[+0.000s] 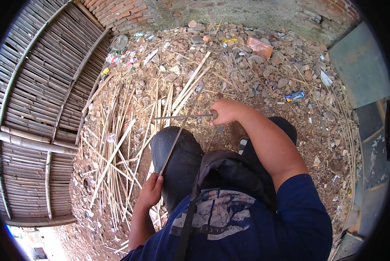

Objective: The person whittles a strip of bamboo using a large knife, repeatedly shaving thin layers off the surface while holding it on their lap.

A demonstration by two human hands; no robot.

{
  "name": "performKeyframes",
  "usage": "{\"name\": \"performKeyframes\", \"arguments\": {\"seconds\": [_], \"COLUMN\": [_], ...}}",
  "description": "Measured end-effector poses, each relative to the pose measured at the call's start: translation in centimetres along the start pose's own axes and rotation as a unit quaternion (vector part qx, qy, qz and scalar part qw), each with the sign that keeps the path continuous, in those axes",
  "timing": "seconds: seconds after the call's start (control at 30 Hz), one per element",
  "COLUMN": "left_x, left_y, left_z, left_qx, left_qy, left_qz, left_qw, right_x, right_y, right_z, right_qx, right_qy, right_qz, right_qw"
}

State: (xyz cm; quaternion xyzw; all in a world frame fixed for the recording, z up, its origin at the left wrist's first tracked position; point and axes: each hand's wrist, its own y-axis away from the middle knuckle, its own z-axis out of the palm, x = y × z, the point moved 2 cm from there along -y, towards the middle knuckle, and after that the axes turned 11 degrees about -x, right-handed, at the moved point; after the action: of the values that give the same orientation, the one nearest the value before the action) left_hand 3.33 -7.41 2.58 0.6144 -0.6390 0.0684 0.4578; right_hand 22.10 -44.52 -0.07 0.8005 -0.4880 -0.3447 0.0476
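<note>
My left hand point(151, 190) is closed around the lower end of a thin bamboo strip point(172, 151), beside my bent left knee. From there the strip slants up and to the right across the thigh. My right hand point(225, 111) grips a knife by its short handle, in front of my knees. The narrow blade of the knife point(200, 115) points left, lying nearly level. Strip and blade cross in front of my left knee; whether they touch I cannot tell. Pale split bamboo strips point(189, 85) lie on the ground just past the blade.
More bamboo strips point(112, 161) are heaped on the ground to my left, near a bamboo slat wall point(43, 74). Rubble and litter reach the brick wall point(182, 14) ahead, with a broken orange tile point(260, 47) and a blue wrapper point(295, 96). Grey panels point(361, 65) stand at right.
</note>
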Motion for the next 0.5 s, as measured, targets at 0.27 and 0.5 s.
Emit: {"name": "performKeyframes", "arguments": {"seconds": [0.27,0.5], "left_x": [0.0,0.8], "left_y": [-0.3,0.0], "left_z": [-0.4,-0.6], "left_qx": [0.026,0.026], "left_qy": [-0.094,-0.07], "left_qz": [-0.003,-0.003], "left_qw": [0.995,0.997], "right_x": [-0.9,-1.0], "right_y": [0.4,0.6], "right_z": [-0.5,-0.6], "right_qx": [-0.03,-0.014], "right_qy": [0.016,-0.013], "right_qz": [0.002,0.008], "right_qw": [0.999,1.0]}}
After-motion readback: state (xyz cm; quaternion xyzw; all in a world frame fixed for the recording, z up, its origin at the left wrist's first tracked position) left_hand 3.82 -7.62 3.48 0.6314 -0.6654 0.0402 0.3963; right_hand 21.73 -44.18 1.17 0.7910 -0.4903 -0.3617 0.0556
